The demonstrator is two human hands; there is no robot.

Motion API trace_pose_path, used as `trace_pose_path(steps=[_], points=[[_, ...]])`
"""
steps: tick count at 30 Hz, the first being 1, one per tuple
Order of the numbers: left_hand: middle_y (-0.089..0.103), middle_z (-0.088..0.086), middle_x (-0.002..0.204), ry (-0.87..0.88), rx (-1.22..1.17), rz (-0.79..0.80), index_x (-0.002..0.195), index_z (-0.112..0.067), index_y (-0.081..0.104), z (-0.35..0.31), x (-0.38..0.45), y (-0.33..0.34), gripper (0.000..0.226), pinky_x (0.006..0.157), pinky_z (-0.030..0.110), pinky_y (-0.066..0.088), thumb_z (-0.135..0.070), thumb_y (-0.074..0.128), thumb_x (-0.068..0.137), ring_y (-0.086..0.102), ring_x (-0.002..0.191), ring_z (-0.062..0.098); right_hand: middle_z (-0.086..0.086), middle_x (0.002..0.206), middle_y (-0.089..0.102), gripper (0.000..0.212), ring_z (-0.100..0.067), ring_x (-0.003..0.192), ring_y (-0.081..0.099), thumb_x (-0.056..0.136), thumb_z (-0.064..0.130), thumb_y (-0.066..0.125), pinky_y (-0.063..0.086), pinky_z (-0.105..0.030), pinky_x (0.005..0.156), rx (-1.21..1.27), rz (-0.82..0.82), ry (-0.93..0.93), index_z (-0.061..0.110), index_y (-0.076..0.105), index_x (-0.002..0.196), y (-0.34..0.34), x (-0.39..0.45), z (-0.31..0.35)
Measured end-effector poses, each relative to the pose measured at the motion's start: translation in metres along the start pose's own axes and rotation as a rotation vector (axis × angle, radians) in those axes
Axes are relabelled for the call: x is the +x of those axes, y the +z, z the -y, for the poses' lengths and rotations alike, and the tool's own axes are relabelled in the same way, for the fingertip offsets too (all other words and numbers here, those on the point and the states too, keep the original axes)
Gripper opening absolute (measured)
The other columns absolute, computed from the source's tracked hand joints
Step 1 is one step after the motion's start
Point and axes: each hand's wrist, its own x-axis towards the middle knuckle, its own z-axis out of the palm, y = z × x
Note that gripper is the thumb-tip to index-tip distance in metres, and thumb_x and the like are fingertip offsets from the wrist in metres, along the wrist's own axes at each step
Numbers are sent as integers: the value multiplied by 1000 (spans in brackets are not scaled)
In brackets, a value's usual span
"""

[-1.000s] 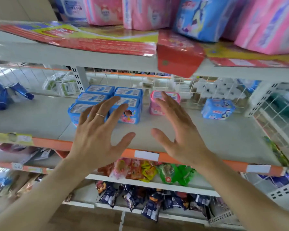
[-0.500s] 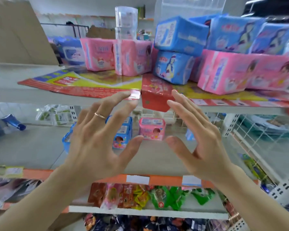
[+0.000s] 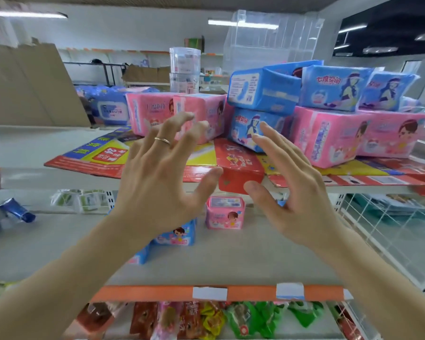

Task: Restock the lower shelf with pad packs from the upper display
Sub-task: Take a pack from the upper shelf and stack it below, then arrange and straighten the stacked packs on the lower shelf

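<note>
Both hands empty: left hand and right hand raised with fingers spread, in front of the upper shelf. Pink packs and blue packs stacked on that shelf; lower shelf holds one small pink pack and a few small blue packs

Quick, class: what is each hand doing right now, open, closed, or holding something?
Left hand: open, fingers spread, holding nothing.
Right hand: open, fingers straight, holding nothing.
</note>
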Motion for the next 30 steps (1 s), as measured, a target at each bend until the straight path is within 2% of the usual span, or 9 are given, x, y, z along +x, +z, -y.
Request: trace_pose_path(steps=[7, 12, 15, 19, 23, 26, 30], points=[[42, 3, 149, -68, 122, 59, 144, -22, 45, 11, 42, 16, 70, 96, 53, 43, -64, 42, 88, 49, 127, 31, -6, 161, 35, 70, -24, 151, 30, 94, 52, 54, 31, -47, 120, -23, 2, 25, 11, 43, 151, 0, 37, -28], [41, 3, 150, -156, 165, 73, 143, -23, 44, 19, 71, 32, 72, 98, 55, 43, -66, 44, 85, 47, 130, 33, -5, 163, 30, 75, -25, 152, 25, 92, 58, 50, 29, -52, 121, -31, 53, 49, 16, 39, 153, -2, 58, -50], [40, 5, 151, -219, 188, 92, 144, -23, 43, 25, 85, 45, 71, 99, 57, 43, -64, 47, 86, 45, 131, 36, -2, 165, 27, 75, -25, 153, 22, 92, 59, 49, 26, -51, 122, -47, 87, 70, 19, 36, 155, -5, 63, -60], [31, 9, 156, -338, 216, 206, 149, -29, 35, 38, 103, 64, 71, 103, 60, 42, -62, 55, 89, 39, 137, 40, -1, 164, 28, 74, -24, 153, 22, 92, 58, 51, 28, -49, 122, -40, 99, 101, 21, 36, 154, -11, 64, -69], [25, 13, 155, -500, 78, 304, 152, -33, 30, 48, 117, 84, 75, 109, 58, 38, -62, 58, 89, 36, 140, 40, -1, 164, 30, 70, -23, 152, 25, 94, 50, 59, 30, -49, 121, -35, 97, 113, 21, 36, 154, -18, 64, -77], [28, 20, 149, -534, 39, 292, 149, -31, 35, 50, 125, 94, 72, 108, 56, 39, -55, 65, 88, 40, 135, 43, 0, 164, 28, 70, -21, 152, 23, 95, 46, 62, 29, -48, 122, -40, 116, 130, 20, 35, 155, -17, 63, -78], [49, 22, 131, -597, -81, 192, 135, -26, 48, 50, 130, 95, 62, 103, 50, 41, -45, 74, 83, 46, 124, 39, 2, 165, 25, 70, -19, 153, 21, 96, 44, 62, 27, -44, 123, -47, 144, 151, 22, 33, 156, -12, 60, -77]])
